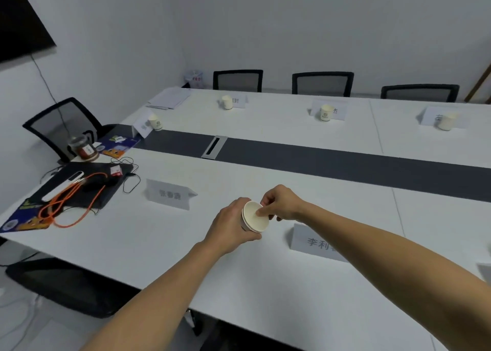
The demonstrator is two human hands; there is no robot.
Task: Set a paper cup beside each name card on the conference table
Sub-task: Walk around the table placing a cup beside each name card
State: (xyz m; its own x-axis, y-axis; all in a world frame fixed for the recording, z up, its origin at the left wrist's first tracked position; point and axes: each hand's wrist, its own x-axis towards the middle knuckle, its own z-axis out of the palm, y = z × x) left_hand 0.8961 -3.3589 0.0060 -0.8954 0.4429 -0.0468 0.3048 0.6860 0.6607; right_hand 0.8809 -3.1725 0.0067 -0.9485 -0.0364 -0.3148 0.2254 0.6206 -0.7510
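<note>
Paper cups [253, 217], nested in a small stack, are held above the white bench [265, 271] between two near name cards, gripped around the side by the left hand [229, 227] while the rim is pinched by the right hand [279, 203]. Farther off, a cup is seen beside each name card along the far side.
</note>
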